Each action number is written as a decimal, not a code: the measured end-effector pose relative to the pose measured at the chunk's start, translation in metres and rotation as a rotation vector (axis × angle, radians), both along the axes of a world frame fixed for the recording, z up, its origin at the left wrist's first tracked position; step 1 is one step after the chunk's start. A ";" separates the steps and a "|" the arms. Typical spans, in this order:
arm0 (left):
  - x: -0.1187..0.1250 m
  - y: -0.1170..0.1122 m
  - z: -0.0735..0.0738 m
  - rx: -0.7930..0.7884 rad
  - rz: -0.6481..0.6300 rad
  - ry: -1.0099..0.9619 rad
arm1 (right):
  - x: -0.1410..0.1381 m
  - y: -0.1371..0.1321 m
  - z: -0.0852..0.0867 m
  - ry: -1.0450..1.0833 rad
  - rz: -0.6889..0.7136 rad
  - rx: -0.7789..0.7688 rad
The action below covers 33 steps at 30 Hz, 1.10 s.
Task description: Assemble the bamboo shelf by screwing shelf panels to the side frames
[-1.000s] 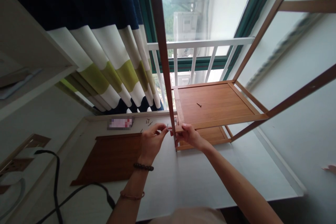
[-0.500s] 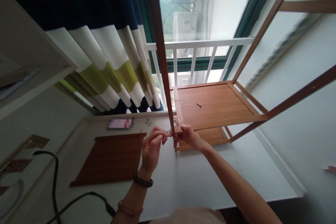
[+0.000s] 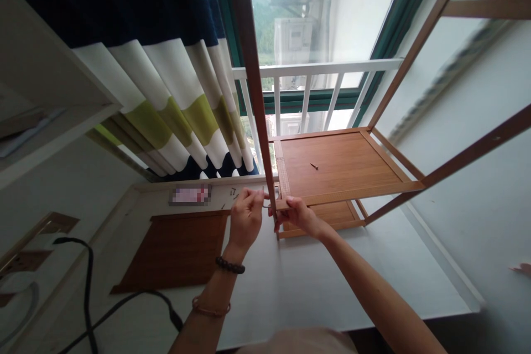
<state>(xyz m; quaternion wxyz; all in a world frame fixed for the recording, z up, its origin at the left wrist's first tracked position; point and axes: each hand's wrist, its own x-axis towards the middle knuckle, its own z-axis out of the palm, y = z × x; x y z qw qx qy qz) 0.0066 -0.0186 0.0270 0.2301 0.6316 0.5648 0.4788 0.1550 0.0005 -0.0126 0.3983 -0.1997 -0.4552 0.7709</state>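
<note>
Mid-frame, my left grip (image 3: 245,217) pinched a small metal tool (image 3: 266,204) at the post (image 3: 258,121) — my right grip (image 3: 297,214) squeezed the shelf (image 3: 340,163) steady.

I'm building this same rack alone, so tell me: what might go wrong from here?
The left hand pinches a small metal tool at the joint. The tool may slip, since only the right hand braces the front rail against the tall post. The post could then lean. The loose screw on the shelf panel might roll off.
</note>
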 end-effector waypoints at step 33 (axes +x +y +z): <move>0.005 0.005 0.007 0.195 0.005 0.223 | 0.000 0.000 -0.002 -0.006 -0.007 -0.015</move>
